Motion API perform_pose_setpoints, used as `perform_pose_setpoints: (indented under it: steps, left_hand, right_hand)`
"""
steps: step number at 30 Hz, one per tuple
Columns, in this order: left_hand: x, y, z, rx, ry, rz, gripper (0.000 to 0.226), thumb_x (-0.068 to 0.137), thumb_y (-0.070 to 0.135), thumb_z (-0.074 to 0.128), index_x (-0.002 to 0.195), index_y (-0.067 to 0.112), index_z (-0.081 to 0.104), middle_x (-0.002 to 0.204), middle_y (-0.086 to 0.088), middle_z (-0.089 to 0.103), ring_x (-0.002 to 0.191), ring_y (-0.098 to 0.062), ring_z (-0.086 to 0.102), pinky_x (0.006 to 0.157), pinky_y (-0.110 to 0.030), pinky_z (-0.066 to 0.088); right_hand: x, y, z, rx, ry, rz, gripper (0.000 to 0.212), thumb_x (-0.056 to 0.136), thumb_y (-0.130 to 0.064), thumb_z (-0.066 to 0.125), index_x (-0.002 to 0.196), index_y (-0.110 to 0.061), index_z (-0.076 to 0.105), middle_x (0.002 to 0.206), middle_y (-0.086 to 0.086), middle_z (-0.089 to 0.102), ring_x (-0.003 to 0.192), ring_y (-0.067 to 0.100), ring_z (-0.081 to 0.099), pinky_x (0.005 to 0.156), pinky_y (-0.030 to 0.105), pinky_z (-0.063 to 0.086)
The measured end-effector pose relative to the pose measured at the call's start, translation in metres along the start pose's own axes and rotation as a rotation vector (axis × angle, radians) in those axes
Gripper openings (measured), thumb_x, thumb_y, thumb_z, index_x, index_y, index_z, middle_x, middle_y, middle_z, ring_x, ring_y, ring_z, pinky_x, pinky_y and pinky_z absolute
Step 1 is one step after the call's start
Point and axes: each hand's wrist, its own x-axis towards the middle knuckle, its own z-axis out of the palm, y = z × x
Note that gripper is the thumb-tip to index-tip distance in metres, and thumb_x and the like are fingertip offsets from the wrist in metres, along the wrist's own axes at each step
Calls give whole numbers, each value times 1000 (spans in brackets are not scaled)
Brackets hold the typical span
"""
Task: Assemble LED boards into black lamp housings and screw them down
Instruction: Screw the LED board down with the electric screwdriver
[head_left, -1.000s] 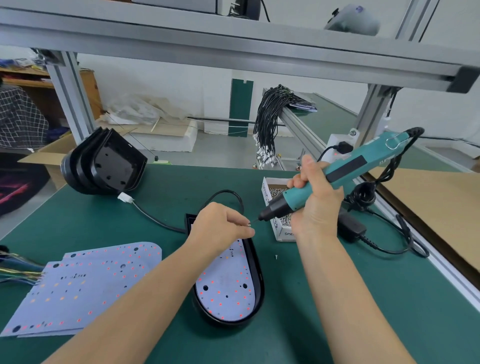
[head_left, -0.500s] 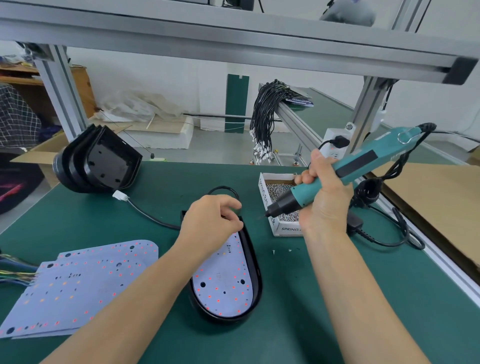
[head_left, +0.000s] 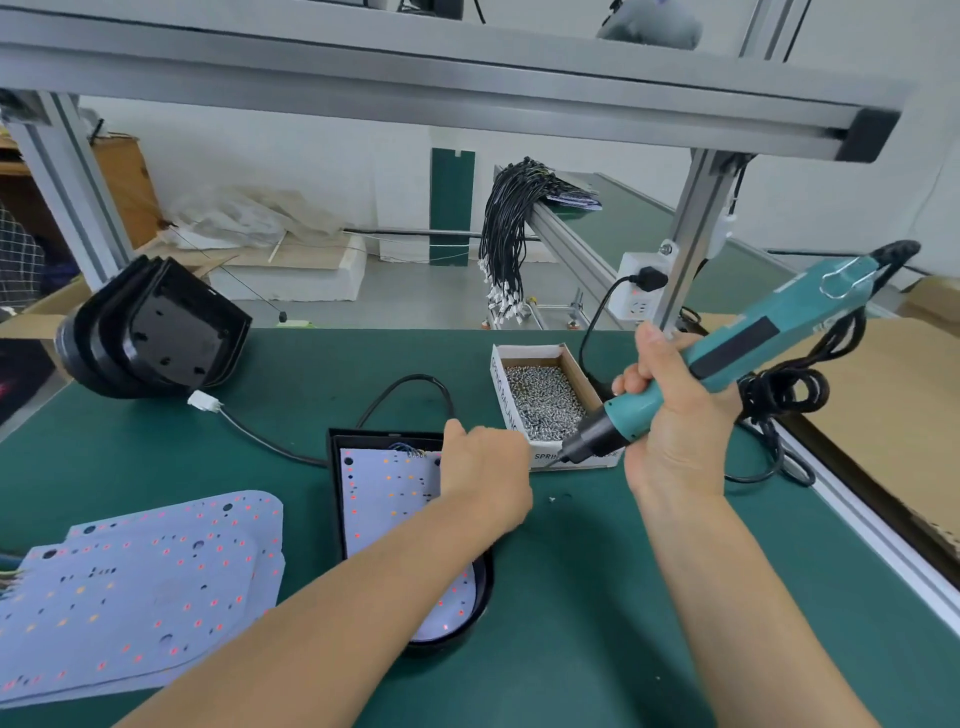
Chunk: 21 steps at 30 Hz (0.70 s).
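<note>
one black lamp housing (head_left: 410, 551) lies near the middle of the green surface (head_left: 597, 623), with an led board (head_left: 387, 499) already seated in it; whether any screw is in cannot be told. the left hand (head_left: 485, 470) hovers over the housing's far right corner, fingers curled; what they hold is hidden. the right hand (head_left: 670, 415) grips a teal electric screwdriver (head_left: 727, 364), tip at the near edge of a box of screws (head_left: 545, 400). plenty seems left: loose led boards (head_left: 140, 592) lie stacked at near left, empty housings (head_left: 156, 332) nest at far left. beyond are an aluminium frame (head_left: 441, 78), a bundle of black cables (head_left: 511, 234), a socket (head_left: 639, 291) and cardboard (head_left: 893, 415).
</note>
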Motion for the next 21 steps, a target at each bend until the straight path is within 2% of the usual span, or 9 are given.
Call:
perform_pose_setpoints:
  steps: [1, 3, 5, 6, 8, 10, 12, 17, 21]
  left_hand:
    - [1, 0, 1, 3, 9, 12, 4, 85, 22, 65, 86, 25, 63, 90, 2, 68, 81, -19, 53, 83, -33, 25]
    - [-2, -1, 3, -9, 24, 66, 4, 90, 21, 61, 92, 24, 62, 98, 0, 67, 92, -20, 57, 85, -32, 28]
    - [-10, -7, 0, -115, 40, 97, 10, 95, 19, 54, 98, 19, 63, 104, -2, 65, 98, -23, 59, 84, -32, 36]
    - [-15, -11, -5, -248, 66, 93, 11, 95, 17, 52, 95, 17, 63, 101, -3, 65, 95, -25, 60, 82, -33, 41]
    - [-23, -26, -21, -644, 94, 26, 13, 92, 11, 54, 81, 14, 61, 82, -4, 70, 74, -22, 65, 68, -28, 50]
    - [-34, -42, -36, -1061, 53, -75, 17, 88, 2, 60, 74, 10, 64, 67, -6, 70, 56, -15, 64, 55, -20, 50]
    - [-48, -58, -45, -1364, -2, -153, 13, 83, -4, 66, 75, 6, 70, 67, -11, 72, 55, -14, 65, 52, -19, 52]
    - [-71, -76, -51, -1694, -55, -293, 16, 72, -9, 70, 69, 5, 77, 80, -18, 74, 63, -18, 71, 55, -20, 55]
    - [-78, -78, -51, -1878, -111, -329, 13, 61, -1, 69, 67, 5, 78, 78, -17, 74, 61, -18, 71, 52, -20, 56]
  right_hand:
    - [0, -1, -1, -5, 2, -1, 36, 84, 1, 68, 65, -17, 44, 52, -3, 42, 43, 12, 41, 50, 23, 42]
    - [0, -3, -3, -10, 7, -4, 35, 84, 0, 68, 66, -17, 43, 51, -4, 41, 43, 12, 40, 49, 24, 43]
    - [-1, -7, -4, 7, 1, 0, 34, 81, -4, 69, 66, -17, 43, 51, -5, 41, 43, 11, 40, 49, 24, 43]
    - [-2, -8, -4, 23, -3, 6, 32, 79, -6, 69, 66, -17, 42, 51, -5, 41, 43, 11, 41, 50, 24, 43]
    - [-2, -11, -4, 53, -2, 20, 32, 79, -7, 69, 66, -17, 42, 52, -5, 41, 44, 10, 41, 50, 23, 43]
    - [-5, -14, -1, 81, -23, 42, 32, 82, -8, 68, 66, -18, 41, 52, -6, 41, 44, 9, 41, 51, 23, 43]
    - [-10, -14, 6, 128, -63, 67, 31, 81, -9, 67, 65, -18, 42, 52, -7, 42, 44, 8, 41, 52, 22, 44]
    - [-28, -11, 34, 192, -148, 100, 31, 79, -12, 67, 57, -22, 46, 53, -6, 41, 45, 8, 41, 52, 22, 44]
    - [-38, -9, 50, 228, -172, 102, 33, 87, -8, 62, 63, -20, 43, 52, -7, 41, 44, 7, 41, 52, 21, 44]
